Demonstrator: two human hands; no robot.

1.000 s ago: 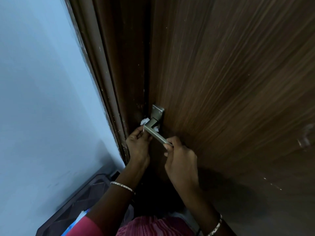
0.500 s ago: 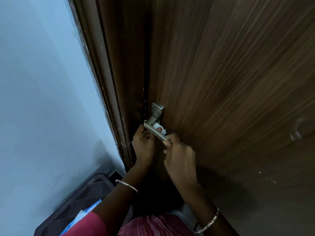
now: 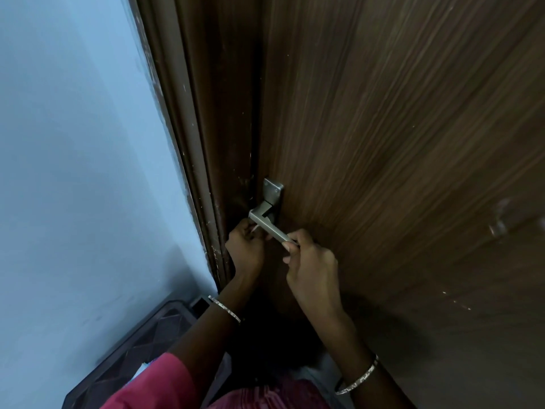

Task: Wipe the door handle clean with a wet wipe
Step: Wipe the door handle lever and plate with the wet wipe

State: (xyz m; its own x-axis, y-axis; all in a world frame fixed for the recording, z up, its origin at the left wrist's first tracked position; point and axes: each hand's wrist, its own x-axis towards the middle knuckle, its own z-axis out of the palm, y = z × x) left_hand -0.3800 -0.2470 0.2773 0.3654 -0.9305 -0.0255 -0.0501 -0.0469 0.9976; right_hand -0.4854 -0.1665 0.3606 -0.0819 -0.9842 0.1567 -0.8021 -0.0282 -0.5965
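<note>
- Right hand: thumb and forefinger pinched on free end of door handle, remaining fingers curled loosely; apparently steadying the lever.
- Left hand: curled closed under the lever near its bend, against the underside; contents not clearly visible.
- Wet wipe: barely showing, perhaps a pale sliver at the left fingertips; mostly hidden in the hand or behind the lever, cannot tell for certain.
- Handle: brushed metal, angled down to the right from square backplate, set on dark wood door close to the frame edge.
- Progress, judged: mid-wipe, work on underside and inner corner of lever. Top face looks bare, dull and streak-free; already wiped or not, cannot tell.
- Likely left: gripped tip under right fingers, backplate, a final pass along the top.
- Surroundings: pale blue wall at left, dark patterned mat below, bangles on both wrists.
</note>
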